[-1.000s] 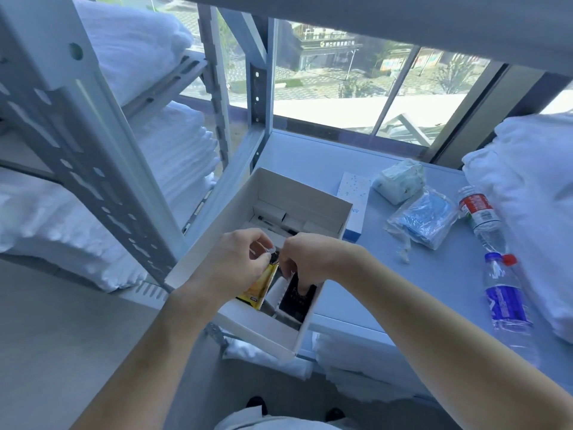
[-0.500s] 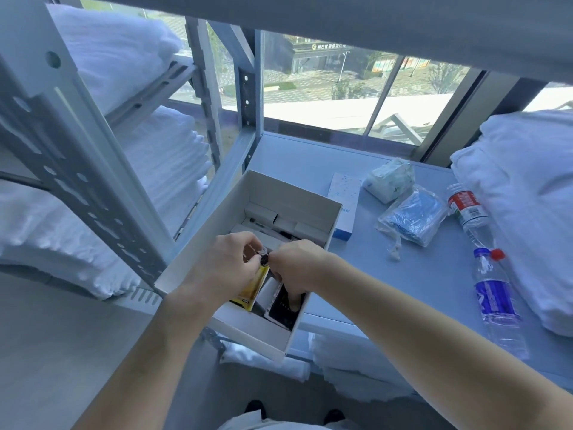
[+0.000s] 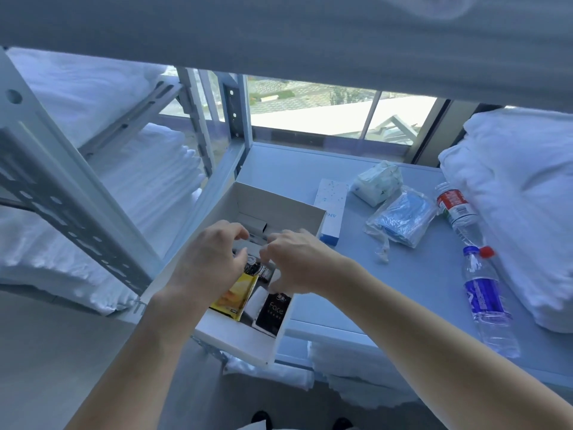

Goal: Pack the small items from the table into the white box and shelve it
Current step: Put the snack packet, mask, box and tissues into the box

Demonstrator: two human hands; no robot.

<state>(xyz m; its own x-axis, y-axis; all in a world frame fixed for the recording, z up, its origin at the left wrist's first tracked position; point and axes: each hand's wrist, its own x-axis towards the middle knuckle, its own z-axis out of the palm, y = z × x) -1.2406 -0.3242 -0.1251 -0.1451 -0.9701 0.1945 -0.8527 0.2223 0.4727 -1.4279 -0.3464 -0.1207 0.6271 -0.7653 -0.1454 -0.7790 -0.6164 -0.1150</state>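
Observation:
The white box [image 3: 235, 341] stands open at the table's left front corner and overhangs the edge. Inside lie a yellow packet [image 3: 235, 294], a black packet marked "Face" [image 3: 274, 308], a small dark sachet [image 3: 257, 268] and pale cartons at the far end. My left hand [image 3: 210, 262] and my right hand [image 3: 299, 262] hover over the box's middle, fingers loosely curled, a small gap between them. The dark sachet sits just below both sets of fingertips; I cannot tell whether they touch it.
On the grey table [image 3: 418, 274] lie a blue-and-white carton [image 3: 331, 209], a tissue pack [image 3: 378, 181], a bagged blue item [image 3: 403, 218] and two water bottles [image 3: 455, 209] [image 3: 486, 302]. White bedding [image 3: 521, 197] lies right. A metal rack [image 3: 62, 187] with folded linen stands left, a shelf [image 3: 279, 35] overhead.
Both hands pinched the small dark sachet together over the box; now they have drawn slightly apart and loosened, and the sachet lies in the box. The view has tilted down under the shelf.

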